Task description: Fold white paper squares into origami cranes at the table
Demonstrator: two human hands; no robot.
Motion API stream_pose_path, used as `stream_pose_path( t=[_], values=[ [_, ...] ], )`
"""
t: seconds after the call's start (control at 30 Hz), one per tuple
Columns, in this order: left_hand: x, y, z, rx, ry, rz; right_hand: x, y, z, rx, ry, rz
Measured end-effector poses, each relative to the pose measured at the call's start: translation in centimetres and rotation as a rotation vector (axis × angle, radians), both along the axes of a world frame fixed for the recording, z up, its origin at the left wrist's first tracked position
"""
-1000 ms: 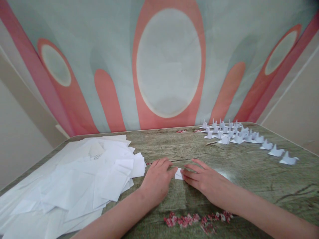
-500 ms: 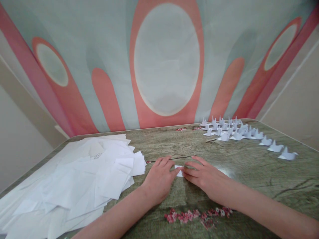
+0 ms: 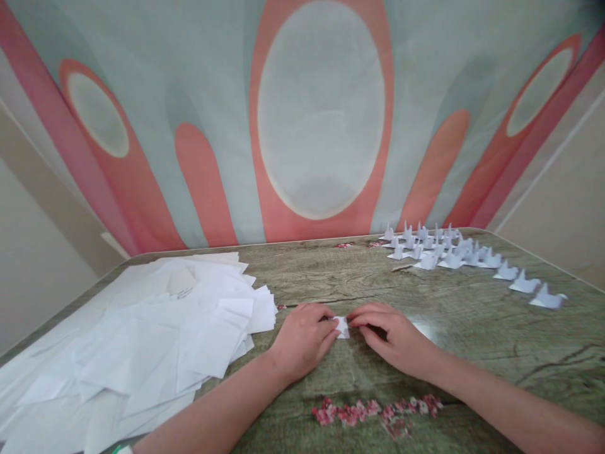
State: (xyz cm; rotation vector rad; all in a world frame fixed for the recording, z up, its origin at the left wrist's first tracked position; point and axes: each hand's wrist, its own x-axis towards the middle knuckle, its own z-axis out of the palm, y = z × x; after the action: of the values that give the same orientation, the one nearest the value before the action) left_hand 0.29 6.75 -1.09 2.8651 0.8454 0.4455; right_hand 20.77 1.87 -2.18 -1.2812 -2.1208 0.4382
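A small folded piece of white paper (image 3: 343, 328) lies on the table between my two hands. My left hand (image 3: 302, 335) is closed at the paper's left side, its thumb and fingertips holding it against the tabletop. At the upper right edge of the paper are the curved fingertips of my right hand (image 3: 394, 337); its thumb stands apart from the fingers, with a gap between. Whether those fingertips touch the paper I cannot tell. Part of the paper is hidden under my left fingers.
A wide, loose pile of white paper sheets (image 3: 142, 353) covers the table's left side. Several folded white paper birds (image 3: 524, 282) stand in rows at the back right. Pink flowers (image 3: 350, 413) are printed on the wood-patterned tabletop (image 3: 477, 337). A patterned backdrop (image 3: 316, 227) rises behind.
My right hand's spread fingers have drawn together into a curve and lifted off the paper's middle. My left fingers have bent inward, and more of the paper's folds show.
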Motion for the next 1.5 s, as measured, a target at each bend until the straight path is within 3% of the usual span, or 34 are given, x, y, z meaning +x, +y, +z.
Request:
stream_pose_path(
  t=[0.27,0.5,1.1,1.37,1.5],
  values=[
    [0.1,0.1,0.0,-0.117,-0.115,0.059,-0.6,0.2,-1.0,-0.029,0.086,-0.083],
    [0.2,0.3,-0.3,-0.116,-0.134,0.153,-0.6,0.4,-1.2,-0.039,0.111,-0.105],
    [0.4,-0.1,0.1,-0.349,-0.308,0.045,-0.8,0.1,-0.6,-0.075,0.147,-0.039],
    [0.6,-0.3,-0.2,-0.225,-0.348,-0.013,-1.0,-0.2,-0.1,0.075,0.142,-0.022],
    [0.4,-0.1,-0.4,-0.153,-0.381,-0.04,-0.8,-0.2,0.1,0.297,0.04,-0.026]
  ],
)
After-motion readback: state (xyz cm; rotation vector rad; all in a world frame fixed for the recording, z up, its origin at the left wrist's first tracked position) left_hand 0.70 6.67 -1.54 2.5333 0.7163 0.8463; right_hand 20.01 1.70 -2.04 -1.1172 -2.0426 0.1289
